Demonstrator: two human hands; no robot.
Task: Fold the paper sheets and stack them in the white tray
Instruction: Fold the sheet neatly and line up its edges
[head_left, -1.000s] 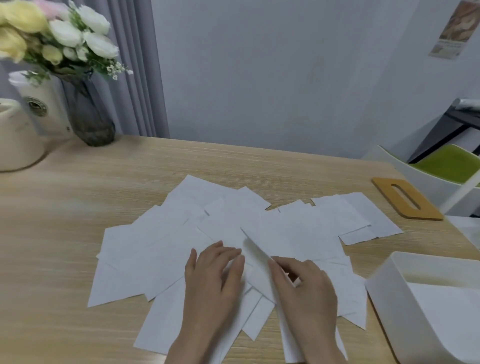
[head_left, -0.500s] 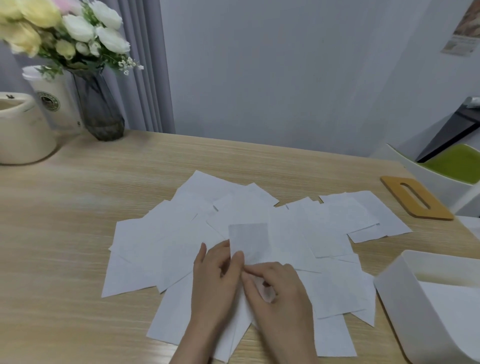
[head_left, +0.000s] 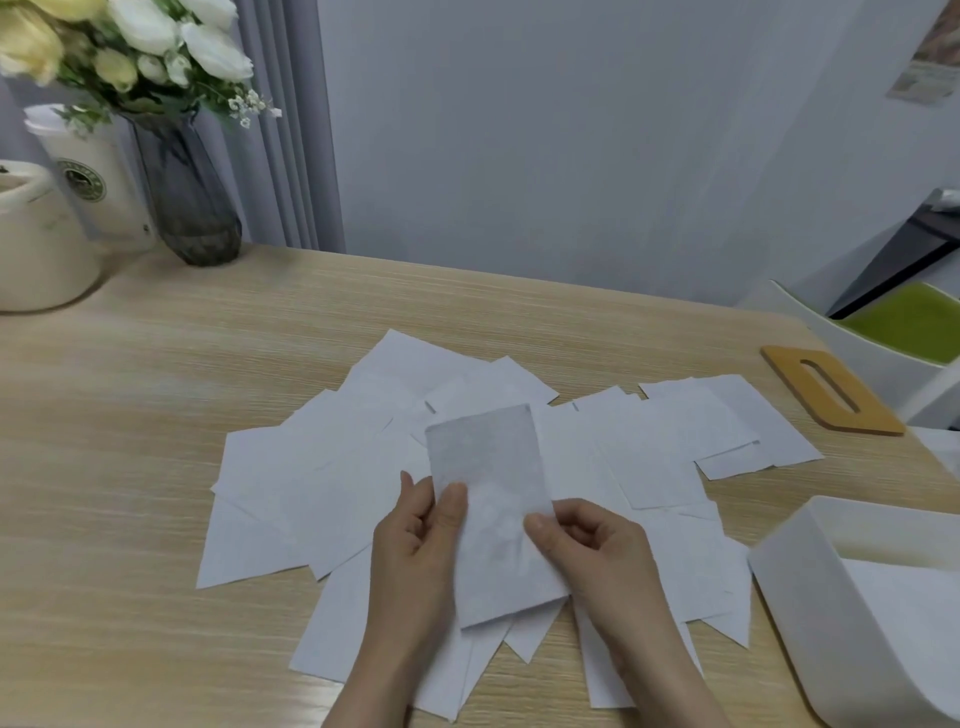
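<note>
Both hands held one folded sheet above the loose pile, beside the white tray.

The left hand (head_left: 415, 535) pinched the folded sheet (head_left: 493, 509) along its left edge, thumb on top and fingers behind, while the right hand (head_left: 597, 545) pinched the right edge lower down, its fingers curled closed on the paper. The sheet stood tilted up, clear of the scattered paper sheets (head_left: 332, 488) spread flat on the wooden table (head_left: 156, 395). The white tray (head_left: 810, 587) sat just right of the pile with white paper already lying in it. The sheet looked thin, very light and limp, likely to bend or slide if gripped at one corner; holding it near the creased edge with both thumbs probably kept the fold flat for the carry.
</note>
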